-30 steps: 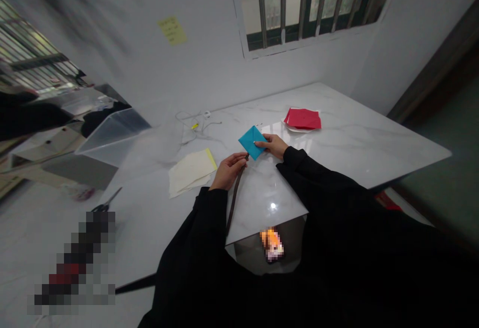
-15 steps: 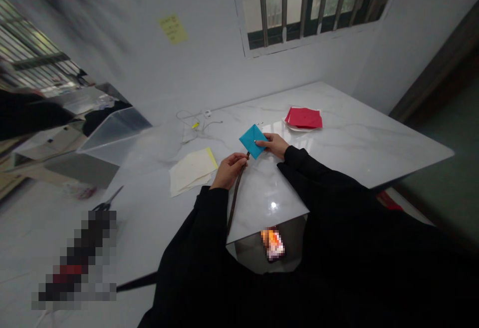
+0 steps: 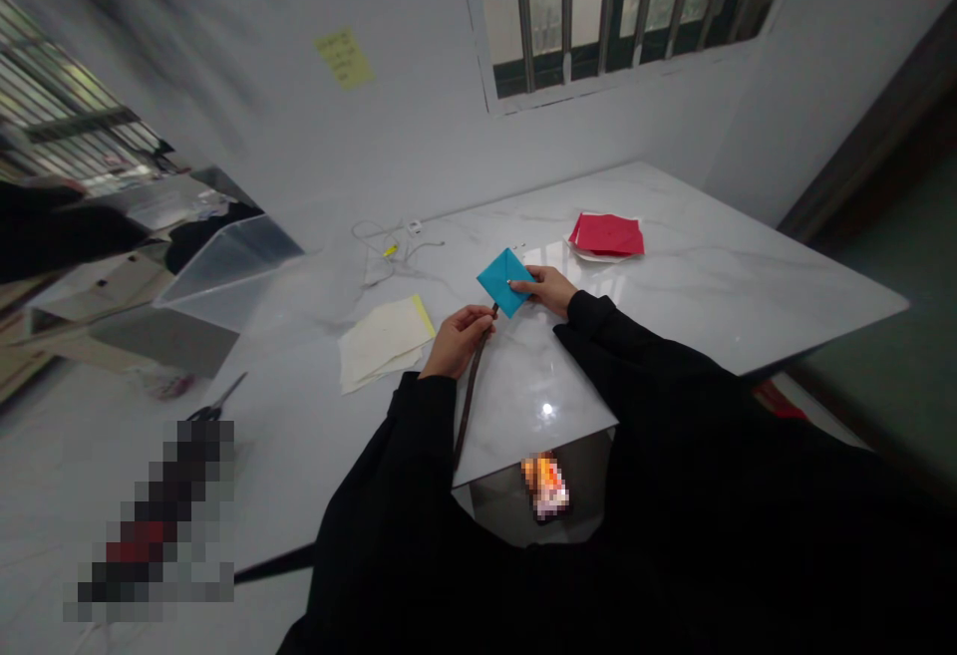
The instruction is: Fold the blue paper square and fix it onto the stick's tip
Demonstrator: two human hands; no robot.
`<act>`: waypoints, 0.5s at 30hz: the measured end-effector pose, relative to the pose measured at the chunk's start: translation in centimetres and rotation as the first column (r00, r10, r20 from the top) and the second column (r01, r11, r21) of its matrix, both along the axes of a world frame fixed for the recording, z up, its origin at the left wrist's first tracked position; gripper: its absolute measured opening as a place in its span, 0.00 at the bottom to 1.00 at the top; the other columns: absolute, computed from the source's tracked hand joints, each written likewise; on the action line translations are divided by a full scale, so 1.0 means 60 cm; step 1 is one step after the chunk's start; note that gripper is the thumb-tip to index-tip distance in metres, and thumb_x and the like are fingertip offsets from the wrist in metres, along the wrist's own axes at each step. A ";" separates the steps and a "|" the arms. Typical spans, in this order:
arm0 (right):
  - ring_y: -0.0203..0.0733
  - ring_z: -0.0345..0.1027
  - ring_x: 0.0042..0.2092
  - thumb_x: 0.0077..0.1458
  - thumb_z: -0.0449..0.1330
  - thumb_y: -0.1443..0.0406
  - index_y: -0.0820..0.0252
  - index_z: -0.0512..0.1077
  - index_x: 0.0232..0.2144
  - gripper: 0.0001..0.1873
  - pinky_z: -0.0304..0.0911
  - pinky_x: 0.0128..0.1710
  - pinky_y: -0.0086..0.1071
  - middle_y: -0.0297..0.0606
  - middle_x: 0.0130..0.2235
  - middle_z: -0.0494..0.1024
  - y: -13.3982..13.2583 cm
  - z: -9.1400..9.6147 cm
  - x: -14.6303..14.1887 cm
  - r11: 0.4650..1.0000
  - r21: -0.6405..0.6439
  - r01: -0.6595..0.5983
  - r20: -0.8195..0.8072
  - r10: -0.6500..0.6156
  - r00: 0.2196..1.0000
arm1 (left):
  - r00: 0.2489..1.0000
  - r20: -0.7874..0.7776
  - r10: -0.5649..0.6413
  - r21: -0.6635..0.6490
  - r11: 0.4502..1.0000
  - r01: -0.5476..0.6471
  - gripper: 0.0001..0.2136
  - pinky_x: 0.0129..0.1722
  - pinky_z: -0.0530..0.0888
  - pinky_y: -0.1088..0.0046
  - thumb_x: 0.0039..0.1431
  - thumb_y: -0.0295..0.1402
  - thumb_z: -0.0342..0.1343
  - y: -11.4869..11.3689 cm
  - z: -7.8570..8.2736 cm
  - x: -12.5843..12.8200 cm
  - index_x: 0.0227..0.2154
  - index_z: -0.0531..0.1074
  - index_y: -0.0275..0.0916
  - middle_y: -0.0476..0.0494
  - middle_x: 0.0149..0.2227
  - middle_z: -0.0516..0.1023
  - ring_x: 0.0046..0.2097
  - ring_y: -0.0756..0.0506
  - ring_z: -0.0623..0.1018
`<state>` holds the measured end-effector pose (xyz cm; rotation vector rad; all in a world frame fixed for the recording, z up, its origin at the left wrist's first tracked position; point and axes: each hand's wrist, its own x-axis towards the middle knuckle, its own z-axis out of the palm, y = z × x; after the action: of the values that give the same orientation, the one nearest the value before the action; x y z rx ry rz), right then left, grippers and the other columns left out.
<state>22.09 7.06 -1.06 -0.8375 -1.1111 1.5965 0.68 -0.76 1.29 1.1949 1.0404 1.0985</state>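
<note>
A blue folded paper square, turned on its corner, is held up over the table. My right hand is closed on its right corner, the thumb lying across the front near a small pale dot at the middle. Just below the paper, my left hand pinches the upper end of a long, thin, slightly curved brown stick. The stick runs down toward the table's front edge. Its top comes close to the paper's lower edge; whether the two are joined I cannot tell.
On the white marbled table lie red paper sheets, cream sheets, a thin cable and scissors. A clear plastic bin stands at left. A phone, partly blurred out, is below the front edge.
</note>
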 end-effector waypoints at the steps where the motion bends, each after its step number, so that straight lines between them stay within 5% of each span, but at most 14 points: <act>1: 0.43 0.79 0.39 0.40 0.79 0.61 0.63 0.79 0.41 0.25 0.76 0.47 0.39 0.41 0.40 0.85 0.001 -0.001 0.000 1.000 0.000 -0.001 0.001 0.001 1.000 | 1.000 0.005 -0.001 0.000 1.000 0.001 0.20 0.40 0.72 0.69 0.41 0.43 0.75 0.001 -0.001 0.000 0.34 0.77 0.38 0.45 0.37 0.81 0.34 0.49 0.75; 15: 0.43 0.78 0.40 0.40 0.79 0.61 0.63 0.80 0.41 0.25 0.75 0.46 0.37 0.41 0.40 0.85 0.004 -0.006 0.001 1.000 0.000 -0.019 -0.009 0.019 1.000 | 0.999 0.033 -0.014 0.016 1.000 0.014 0.19 0.39 0.71 0.70 0.42 0.42 0.76 0.000 0.001 0.002 0.33 0.78 0.37 0.45 0.36 0.80 0.33 0.49 0.75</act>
<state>22.15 7.31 -1.39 -0.8208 -1.1154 1.6148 0.78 -0.77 1.33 1.1906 0.9981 1.1139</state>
